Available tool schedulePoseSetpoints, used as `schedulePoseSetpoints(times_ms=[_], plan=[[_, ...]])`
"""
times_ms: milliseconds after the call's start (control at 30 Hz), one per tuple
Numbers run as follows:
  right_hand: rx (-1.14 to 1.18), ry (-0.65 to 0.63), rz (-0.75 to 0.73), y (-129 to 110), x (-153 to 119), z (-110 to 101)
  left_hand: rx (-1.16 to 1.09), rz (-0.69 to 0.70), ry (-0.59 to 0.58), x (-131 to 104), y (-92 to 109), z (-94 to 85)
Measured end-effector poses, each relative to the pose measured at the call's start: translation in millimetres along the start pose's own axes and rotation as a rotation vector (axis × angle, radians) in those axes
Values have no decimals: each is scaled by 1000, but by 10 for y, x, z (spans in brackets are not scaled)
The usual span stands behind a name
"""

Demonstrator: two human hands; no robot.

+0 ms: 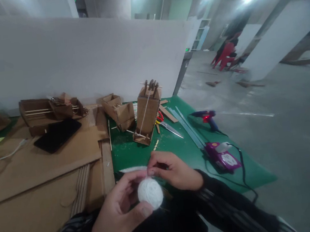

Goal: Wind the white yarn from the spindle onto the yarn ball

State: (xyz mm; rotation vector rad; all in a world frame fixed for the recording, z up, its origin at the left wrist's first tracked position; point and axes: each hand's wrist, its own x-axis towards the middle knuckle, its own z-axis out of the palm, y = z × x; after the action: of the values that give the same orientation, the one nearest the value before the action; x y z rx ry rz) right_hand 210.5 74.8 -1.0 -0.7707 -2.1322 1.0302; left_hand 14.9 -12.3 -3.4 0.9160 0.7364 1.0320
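Note:
A ball of white string (150, 193) rests in my left hand (121, 210), whose thumb and fingers curl round its left side. Just above the ball, my right hand (175, 170) is closed in a pinch, with thumb and forefinger together at the string's end. The pinched strand itself is too thin to make out clearly. Beyond my hands a cardboard box (146, 113) with sticks at its top and a string down its front stands on the green table (128, 153). A second cardboard piece (119, 113) is beside it.
Scissors (170, 127) lie right of the cardboard box. Farther right are a glue gun (207, 119), a purple power strip (223, 156) with a black cable, and clear glue sticks (187, 127). Cardboard sheets (38, 179) and a black phone-like slab (58, 135) cover the left. A white partition (80, 61) stands behind.

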Motion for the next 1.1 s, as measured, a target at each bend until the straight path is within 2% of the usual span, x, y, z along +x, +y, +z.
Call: schedulePoseSetpoints(times_ms=[133, 267, 367, 433, 533, 633, 867, 967, 1100], plan=[[-10, -18, 5, 55, -86, 120, 60, 72, 57, -5, 34, 14], [-106, -127, 1, -112, -198, 156, 216, 59, 116, 41, 30, -34], [-311, -234, -38, -336, -279, 128, 335, 31, 105, 76, -8, -68], [-416, -245, -92, -477, -303, 97, 407, 48, 90, 87, -30, -68], [-459, -256, -184, -621, -284, 42, 454, 82, 33, 94, -31, -49], [-466, -252, -239, -685, -235, -16, 372, 64, -5, 106, -8, -48], [-329, -176, -210, -616, -102, -170, 145, -66, -59, 108, -4, -55], [-253, -150, -234, -502, -1, -211, 176, -60, -93, 82, -5, -34], [-148, -72, -217, -314, 100, -180, 182, -8, -20, 42, 2, -28]])
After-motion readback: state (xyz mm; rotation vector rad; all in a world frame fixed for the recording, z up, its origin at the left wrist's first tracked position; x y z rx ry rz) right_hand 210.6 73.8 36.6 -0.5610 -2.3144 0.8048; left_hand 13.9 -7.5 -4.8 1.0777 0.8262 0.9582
